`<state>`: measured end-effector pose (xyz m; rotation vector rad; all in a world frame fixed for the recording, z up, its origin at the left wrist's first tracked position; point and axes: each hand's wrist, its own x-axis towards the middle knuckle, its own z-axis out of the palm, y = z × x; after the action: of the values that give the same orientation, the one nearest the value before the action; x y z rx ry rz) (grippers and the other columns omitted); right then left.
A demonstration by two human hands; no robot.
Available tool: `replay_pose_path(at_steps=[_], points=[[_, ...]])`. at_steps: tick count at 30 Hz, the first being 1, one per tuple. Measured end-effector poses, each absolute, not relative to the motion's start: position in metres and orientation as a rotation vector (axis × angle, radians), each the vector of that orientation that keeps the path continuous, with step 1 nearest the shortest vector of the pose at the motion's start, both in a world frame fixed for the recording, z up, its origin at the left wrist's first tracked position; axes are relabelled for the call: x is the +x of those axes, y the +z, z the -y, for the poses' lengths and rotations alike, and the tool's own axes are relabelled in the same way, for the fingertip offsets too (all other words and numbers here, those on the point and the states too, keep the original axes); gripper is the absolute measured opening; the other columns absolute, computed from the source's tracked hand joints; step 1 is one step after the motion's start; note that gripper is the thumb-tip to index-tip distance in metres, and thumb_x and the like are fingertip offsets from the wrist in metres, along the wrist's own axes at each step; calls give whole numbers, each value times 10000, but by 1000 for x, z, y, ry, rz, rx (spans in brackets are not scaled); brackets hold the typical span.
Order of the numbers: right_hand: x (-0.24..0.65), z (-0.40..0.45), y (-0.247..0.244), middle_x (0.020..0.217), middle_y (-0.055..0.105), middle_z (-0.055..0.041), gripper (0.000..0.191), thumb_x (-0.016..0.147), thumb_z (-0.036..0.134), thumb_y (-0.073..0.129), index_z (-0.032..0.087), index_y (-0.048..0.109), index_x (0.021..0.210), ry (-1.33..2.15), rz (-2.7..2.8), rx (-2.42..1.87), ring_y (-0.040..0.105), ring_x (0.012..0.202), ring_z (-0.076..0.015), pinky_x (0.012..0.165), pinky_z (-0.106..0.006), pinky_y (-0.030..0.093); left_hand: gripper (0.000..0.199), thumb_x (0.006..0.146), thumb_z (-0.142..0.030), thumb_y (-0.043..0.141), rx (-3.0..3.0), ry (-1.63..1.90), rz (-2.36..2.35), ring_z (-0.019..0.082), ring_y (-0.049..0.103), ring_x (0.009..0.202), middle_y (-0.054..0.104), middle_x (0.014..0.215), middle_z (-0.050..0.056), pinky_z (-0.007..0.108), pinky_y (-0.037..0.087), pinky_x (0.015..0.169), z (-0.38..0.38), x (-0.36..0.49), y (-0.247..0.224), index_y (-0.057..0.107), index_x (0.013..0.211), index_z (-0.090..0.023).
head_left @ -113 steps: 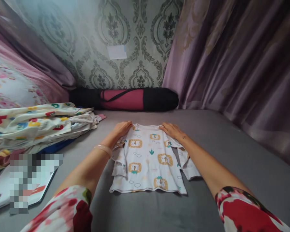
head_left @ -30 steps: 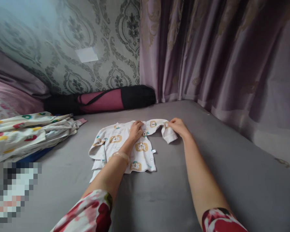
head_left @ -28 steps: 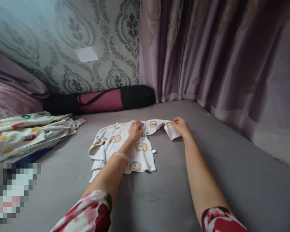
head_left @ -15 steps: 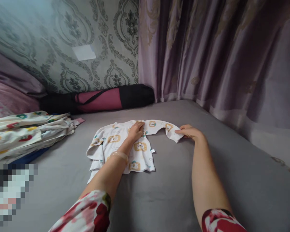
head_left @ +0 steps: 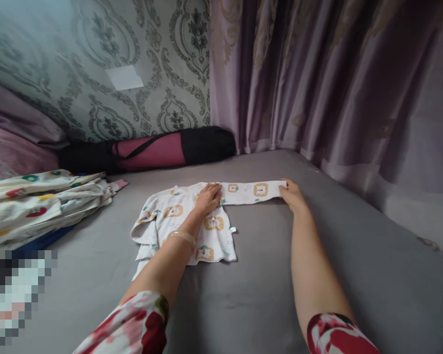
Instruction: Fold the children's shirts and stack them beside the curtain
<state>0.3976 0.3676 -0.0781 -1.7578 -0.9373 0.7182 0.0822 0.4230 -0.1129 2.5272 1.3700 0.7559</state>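
white lion-print shirt (head_left: pixel 210 223) on grey bed (head_left: pixel 243 290), left hand (head_left: pixel 208 199) pressing its shoulder, right hand's (head_left: pixel 292 194) grip closed on the outstretched sleeve's cuff

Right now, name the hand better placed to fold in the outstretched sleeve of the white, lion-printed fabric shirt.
Right, most likely: the right hand grips the outstretched sleeve at its cuff, while the left hand rests on the shirt itself.

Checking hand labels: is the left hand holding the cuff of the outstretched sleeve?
No, the left hand presses near the shirt's shoulder; the right hand grips the cuff.
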Motion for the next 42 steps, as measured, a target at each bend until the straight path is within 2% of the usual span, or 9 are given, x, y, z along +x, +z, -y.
replay_pose_path(at_steps=[5,12,16,20,23,26,32,42], points=[[400,-371,-87,1170,669,-159,405,864,149,473,93,590,1249,361,1166,-1945,629,1044,-224,879,-298,470,393,947,-354,446,2511,740,-1385,230,450,1307,559,1378,73,405,332,1124,-419,84,-109,581,1289,-215],[385,-360,-81,1209,638,-194,453,899,82,359,100,547,1311,159,1264,-2258,568,1159,-272,947,-352,415,460,943,-457,461,2514,637,-1435,270,390,1348,507,1434,82,461,318,1117,-413,87,-103,551,1327,-220],[355,-364,-75,1433,466,-209,468,925,129,343,89,477,1372,-19,1409,-2255,364,1358,-316,1081,-482,277,466,934,-456,481,2523,621,-1446,277,393,1344,505,1434,85,460,325,1111,-412,88,-102,544,1333,-223],[291,-374,-73,1559,318,-119,504,988,272,279,126,380,1460,99,2009,-1933,198,1455,-255,1170,-465,113,466,923,-448,494,2536,621,-1446,282,395,1342,505,1432,90,467,326,1110,-412,88,-102,548,1330,-229],[246,-377,-78,1575,285,-101,553,1003,346,235,108,333,1493,188,2276,-1691,167,1469,-231,1188,-421,62,457,899,-323,515,2545,606,-1449,278,401,1337,505,1433,84,457,314,1123,-413,87,-104,544,1344,-221],[230,-377,-83,1570,287,-120,599,1006,375,191,65,294,1508,289,2325,-1678,212,1458,-221,1188,-377,109,483,872,-245,517,2539,593,-1446,272,401,1340,499,1443,70,450,315,1126,-414,87,-104,541,1354,-236],[262,-384,-87,1591,244,-79,585,1014,395,151,139,294,1519,288,2243,-1960,170,1466,-256,1184,-470,91,452,900,-431,536,2508,616,-1450,285,391,1344,519,1425,79,482,324,1112,-412,88,-101,585,1305,-237],[310,-384,-86,1591,230,-125,599,1008,455,149,179,309,1515,286,1769,-2414,133,1467,-302,1151,-575,67,433,892,-441,564,2496,664,-1433,265,395,1347,533,1413,67,447,297,1143,-416,85,-107,608,1275,-245]])
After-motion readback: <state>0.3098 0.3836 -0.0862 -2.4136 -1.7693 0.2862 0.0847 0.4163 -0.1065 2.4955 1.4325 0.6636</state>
